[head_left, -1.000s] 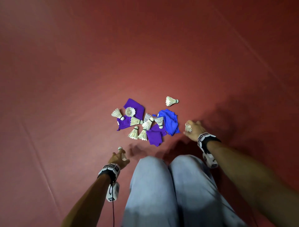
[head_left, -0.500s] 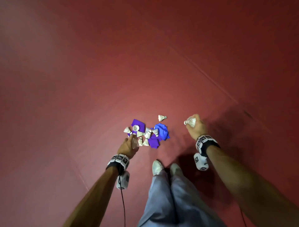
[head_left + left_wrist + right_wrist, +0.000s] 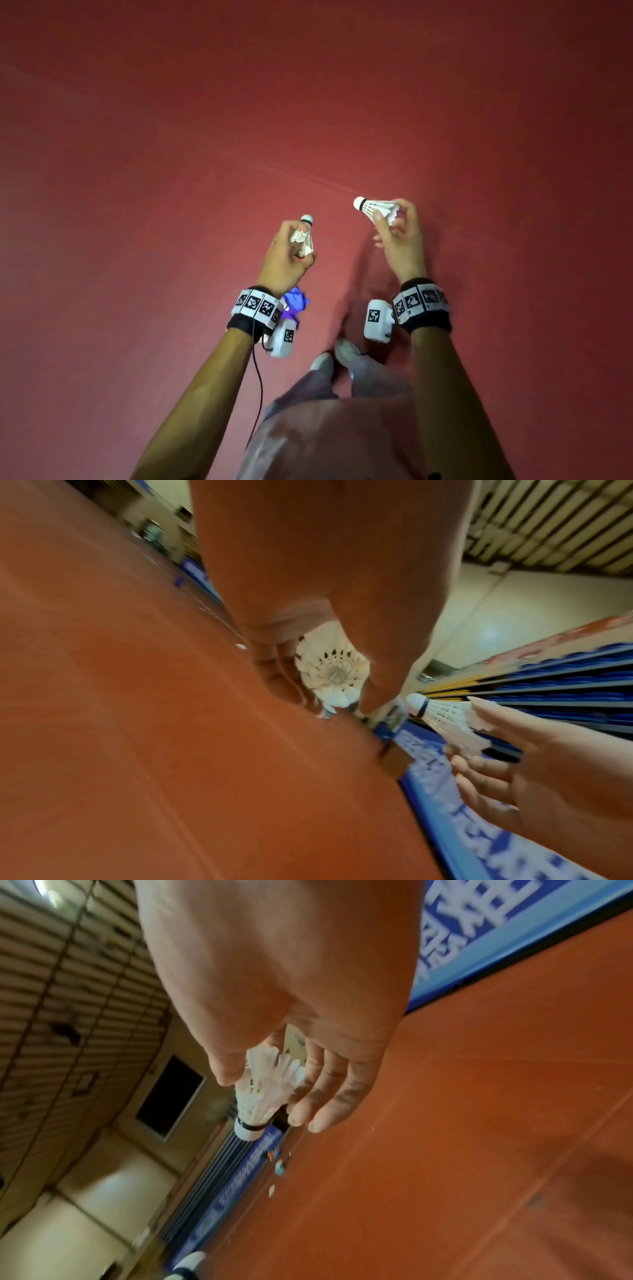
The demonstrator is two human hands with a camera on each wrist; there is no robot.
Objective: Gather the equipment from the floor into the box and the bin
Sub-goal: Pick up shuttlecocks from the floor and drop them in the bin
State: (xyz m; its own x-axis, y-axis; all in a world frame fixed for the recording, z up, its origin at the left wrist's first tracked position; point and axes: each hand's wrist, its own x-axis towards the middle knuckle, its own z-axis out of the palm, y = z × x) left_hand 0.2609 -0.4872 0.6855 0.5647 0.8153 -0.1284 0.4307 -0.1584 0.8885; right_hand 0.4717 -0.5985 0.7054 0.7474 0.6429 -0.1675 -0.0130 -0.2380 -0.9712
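My left hand (image 3: 291, 250) is raised in front of me and grips a white feather shuttlecock (image 3: 303, 238), its cork tip pointing up and away; from the left wrist its open skirt (image 3: 330, 673) faces the camera. My right hand (image 3: 394, 233) pinches a second white shuttlecock (image 3: 375, 207) by the feathers, cork pointing left; the right wrist view shows it (image 3: 263, 1093) between thumb and fingers. Far below, a bit of blue and purple cloth (image 3: 295, 303) peeks out behind my left wrist. The other shuttlecocks on the floor are hidden. No box or bin shows.
Red sports floor (image 3: 137, 171) fills the head view, with a faint seam line across it. My legs and white shoes (image 3: 337, 356) stand below the hands. Blue banner boards (image 3: 462, 818) and blue seating (image 3: 565, 685) line the hall edge in the wrist views.
I have risen from a crouch to standing. Both hands lifted off the floor, each carrying its shuttlecock, and the pile of cloths and shuttlecocks dropped far below, now mostly hidden.
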